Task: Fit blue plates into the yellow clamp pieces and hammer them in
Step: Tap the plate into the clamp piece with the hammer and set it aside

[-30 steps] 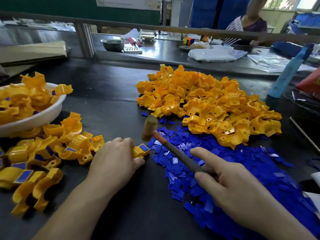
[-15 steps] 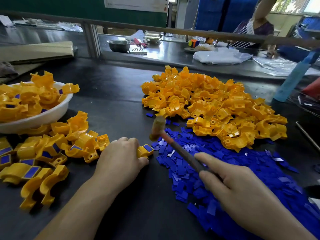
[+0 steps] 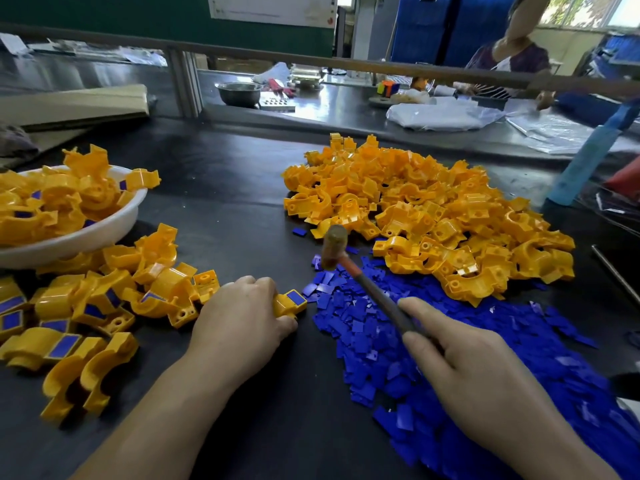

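In the head view, the left hand [image 3: 242,317] lies near the middle of the dark bench [image 3: 225,188]. Its fingers are curled over a yellow clamp piece [image 3: 289,303], and it grips the piece against the bench top. The piece's right end sticks out past the knuckles, with a blue plate [image 3: 297,297] seated in its face.

The right hand [image 3: 460,372] is clamped round the handle of a hammer [image 3: 367,285], with the forefinger stretched along the shaft. The hammer head is tilted up and away, beyond the held piece and just to its right.

Between the two hands and toward the near right corner lies a heap of loose blue plates [image 3: 398,358], and the hammer shaft crosses over it. Behind that heap a large pile of yellow clamp pieces [image 3: 426,216] fills the right half of the bench and crowds the hammer head on its far side.

At the left edge a white bowl [image 3: 86,233] holds fitted pieces. More fitted pieces [image 3: 104,299] lie beside the left hand, just touching its knuckles. A metal rod [image 3: 616,275] lies by the right edge.

Past the far edge runs a rail [image 3: 381,65]. Behind it are a steel bowl [image 3: 239,93], plastic bags [image 3: 443,114] and another person [image 3: 512,53].
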`<state>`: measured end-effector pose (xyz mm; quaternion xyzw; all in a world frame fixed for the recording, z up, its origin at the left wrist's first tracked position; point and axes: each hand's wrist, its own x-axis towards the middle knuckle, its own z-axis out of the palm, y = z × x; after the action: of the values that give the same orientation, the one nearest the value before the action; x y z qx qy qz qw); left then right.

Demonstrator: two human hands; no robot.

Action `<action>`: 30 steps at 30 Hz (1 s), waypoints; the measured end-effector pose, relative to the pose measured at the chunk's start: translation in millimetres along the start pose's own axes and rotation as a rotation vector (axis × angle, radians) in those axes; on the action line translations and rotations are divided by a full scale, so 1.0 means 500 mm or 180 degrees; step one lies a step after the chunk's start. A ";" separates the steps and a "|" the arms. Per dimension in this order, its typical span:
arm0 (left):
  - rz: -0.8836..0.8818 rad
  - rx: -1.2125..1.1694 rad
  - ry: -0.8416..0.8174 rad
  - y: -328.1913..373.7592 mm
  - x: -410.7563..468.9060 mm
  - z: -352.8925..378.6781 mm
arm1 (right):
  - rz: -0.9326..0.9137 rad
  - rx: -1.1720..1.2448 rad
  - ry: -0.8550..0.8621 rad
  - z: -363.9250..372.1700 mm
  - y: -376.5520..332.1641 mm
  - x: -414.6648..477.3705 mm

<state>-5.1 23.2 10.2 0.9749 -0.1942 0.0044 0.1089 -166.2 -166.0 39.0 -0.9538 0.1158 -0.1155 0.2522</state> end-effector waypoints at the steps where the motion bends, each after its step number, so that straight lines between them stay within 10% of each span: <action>1: 0.0000 -0.0010 0.0011 -0.001 0.000 0.002 | 0.0018 -0.0056 0.0113 -0.003 0.006 0.002; 13: -0.0033 -0.0076 0.0016 -0.002 0.001 0.003 | 0.0851 -0.1598 0.0655 -0.026 0.076 0.010; 23: 0.0051 0.0048 0.0208 0.003 -0.003 0.011 | 0.0430 0.0671 -0.0290 -0.038 -0.002 -0.007; 30: 0.0038 0.0009 0.0209 0.002 0.002 0.014 | -0.0281 -0.0208 -0.0515 -0.004 -0.032 -0.010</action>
<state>-4.9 20.7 3.4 0.9732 -0.1962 0.0373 0.1137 -168.7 -152.2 47.9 -0.9719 0.0565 -0.0453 0.2241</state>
